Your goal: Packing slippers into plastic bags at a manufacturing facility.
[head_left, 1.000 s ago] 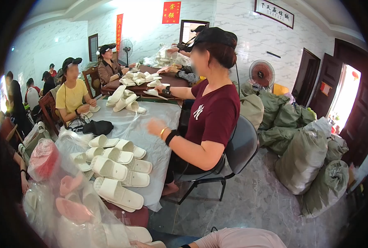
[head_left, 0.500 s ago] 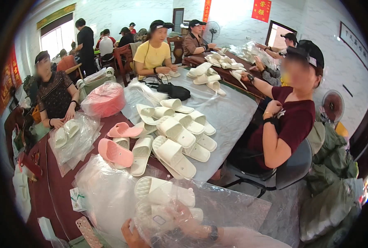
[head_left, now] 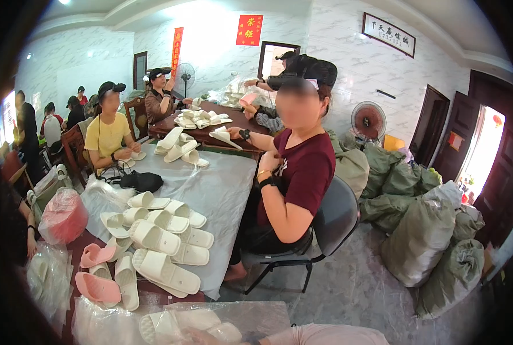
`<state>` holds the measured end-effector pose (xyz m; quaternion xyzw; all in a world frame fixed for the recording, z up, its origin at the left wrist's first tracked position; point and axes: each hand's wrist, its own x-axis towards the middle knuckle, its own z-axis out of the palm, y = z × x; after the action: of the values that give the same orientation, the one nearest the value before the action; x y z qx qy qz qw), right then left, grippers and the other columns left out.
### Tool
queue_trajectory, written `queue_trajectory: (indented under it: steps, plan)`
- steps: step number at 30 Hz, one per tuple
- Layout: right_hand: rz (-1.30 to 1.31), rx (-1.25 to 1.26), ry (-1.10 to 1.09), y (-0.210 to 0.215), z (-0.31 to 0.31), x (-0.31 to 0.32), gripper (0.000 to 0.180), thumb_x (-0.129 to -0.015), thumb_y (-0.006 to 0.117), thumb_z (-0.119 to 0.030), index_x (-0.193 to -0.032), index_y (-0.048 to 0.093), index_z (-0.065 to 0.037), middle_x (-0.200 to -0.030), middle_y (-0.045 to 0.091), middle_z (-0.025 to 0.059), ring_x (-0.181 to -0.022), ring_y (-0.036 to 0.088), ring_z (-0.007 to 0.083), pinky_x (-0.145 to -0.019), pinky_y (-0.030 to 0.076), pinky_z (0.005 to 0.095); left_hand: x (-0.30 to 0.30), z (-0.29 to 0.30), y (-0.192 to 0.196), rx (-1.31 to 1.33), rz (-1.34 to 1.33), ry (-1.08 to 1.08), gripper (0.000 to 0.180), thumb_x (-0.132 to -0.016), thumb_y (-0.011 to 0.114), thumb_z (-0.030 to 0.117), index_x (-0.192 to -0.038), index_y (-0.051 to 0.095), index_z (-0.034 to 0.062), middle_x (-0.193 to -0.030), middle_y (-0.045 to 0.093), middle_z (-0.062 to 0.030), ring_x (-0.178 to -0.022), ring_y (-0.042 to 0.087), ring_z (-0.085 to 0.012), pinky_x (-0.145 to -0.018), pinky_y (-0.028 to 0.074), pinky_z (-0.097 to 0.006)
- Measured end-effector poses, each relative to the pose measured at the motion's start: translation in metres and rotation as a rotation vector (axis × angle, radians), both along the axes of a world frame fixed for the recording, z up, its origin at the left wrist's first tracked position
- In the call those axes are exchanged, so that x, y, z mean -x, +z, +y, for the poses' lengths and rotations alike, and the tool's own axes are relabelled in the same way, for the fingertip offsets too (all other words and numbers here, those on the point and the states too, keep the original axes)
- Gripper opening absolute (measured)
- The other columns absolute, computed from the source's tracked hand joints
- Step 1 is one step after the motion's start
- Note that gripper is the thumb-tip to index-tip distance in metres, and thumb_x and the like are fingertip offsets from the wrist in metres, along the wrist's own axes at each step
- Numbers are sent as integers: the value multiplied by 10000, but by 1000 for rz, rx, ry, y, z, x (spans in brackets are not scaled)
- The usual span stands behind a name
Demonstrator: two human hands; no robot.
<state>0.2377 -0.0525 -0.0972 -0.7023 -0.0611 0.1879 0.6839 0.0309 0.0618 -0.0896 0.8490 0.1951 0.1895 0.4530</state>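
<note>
At the lower edge, a pair of white slippers (head_left: 159,326) lies in or under a clear plastic bag (head_left: 250,313). My right forearm, in a pale pink sleeve (head_left: 340,333), comes in from the lower right. Only a blurred part of my right hand (head_left: 204,336) shows through the plastic beside the slippers; its fingers are hidden. My left hand is out of the picture. Just beyond the bag lies a heap of white slippers (head_left: 158,236), with pink slippers (head_left: 98,286) at its left side.
A co-worker in a dark red shirt (head_left: 302,167) sits right of the table on a grey chair (head_left: 337,215). Across it sits one in yellow (head_left: 109,141). A black bag (head_left: 144,181) and a wrapped pink bundle (head_left: 63,215) lie on the table. Full sacks (head_left: 420,241) stand at right.
My view has swung right and up, so the table has shifted left and down. My left hand has left the picture, and my right hand now shows only at the lower edge.
</note>
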Motion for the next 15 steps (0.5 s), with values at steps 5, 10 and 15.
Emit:
queue_trajectory:
  steps: [5, 10, 15]
  plan:
    - [10, 42, -116, -15, 8, 12, 380, -868, 586, -150, -1207, 475, -19, -1053, 561, 105, -881, 564, 180, -794, 482, 330, -3, -14, 27, -196, -93, 108, 808, -781, 663, 271, -1346, 195, -68, -1384, 250, -265, -1279, 280, -379, -1065, 213, -474]
    - [61, 119, 45, 5, -40, 11, 384, -857, 603, -141, -1196, 476, -14, -1057, 558, 104, -893, 562, 176, -787, 484, 322, 8, -28, 55, -496, 104, 130, 730, -795, 619, 296, -1343, 286, -53, -1403, 266, -256, -1278, 304, -383, -1064, 230, -494]
    - [92, 174, 363, 28, -21, 5, 388, -846, 619, -133, -1185, 478, -9, -1060, 554, 104, -906, 560, 172, -780, 485, 314, -3, -26, 68, -710, -39, -86, 718, -724, 684, 514, -1354, 399, 323, -1469, 162, -242, -1355, 74, -498, -1030, 27, -682]
